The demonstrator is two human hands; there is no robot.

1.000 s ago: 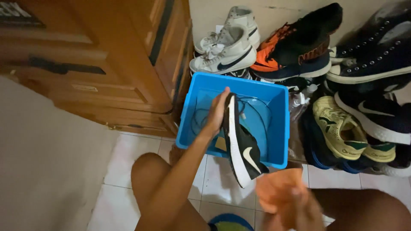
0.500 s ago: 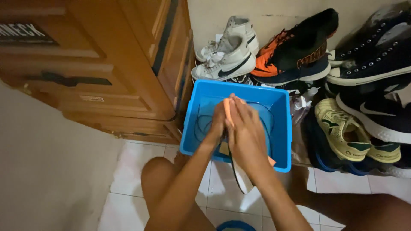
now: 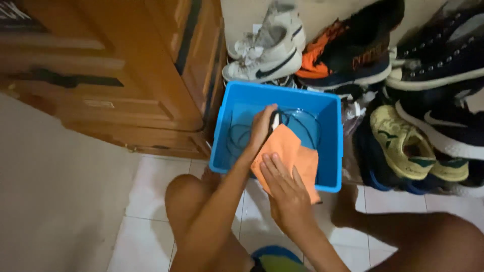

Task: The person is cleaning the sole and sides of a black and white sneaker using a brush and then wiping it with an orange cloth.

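My left hand point(image 3: 262, 127) grips the toe end of a black sneaker point(image 3: 275, 120) with a white sole, held over a blue plastic tub point(image 3: 330, 151). An orange cloth point(image 3: 292, 156) covers most of the sneaker, and only its tip shows. My right hand point(image 3: 281, 189) presses flat on the cloth from below, fingers spread on the fabric. Dark laces point(image 3: 242, 137) lie inside the tub. My bare knees frame the bottom of the view.
A wooden cabinet point(image 3: 126, 75) stands at the left, close to the tub. Several sneakers are piled against the wall: a white pair point(image 3: 267, 55), an orange and black one point(image 3: 348, 55), a yellow one point(image 3: 403, 146), dark ones point(image 3: 443, 65). White floor tiles point(image 3: 146, 201) lie below.
The orange cloth came up from my right knee onto the sneaker. It now lies spread over the shoe's side, with my right hand lower on it than half a second ago.
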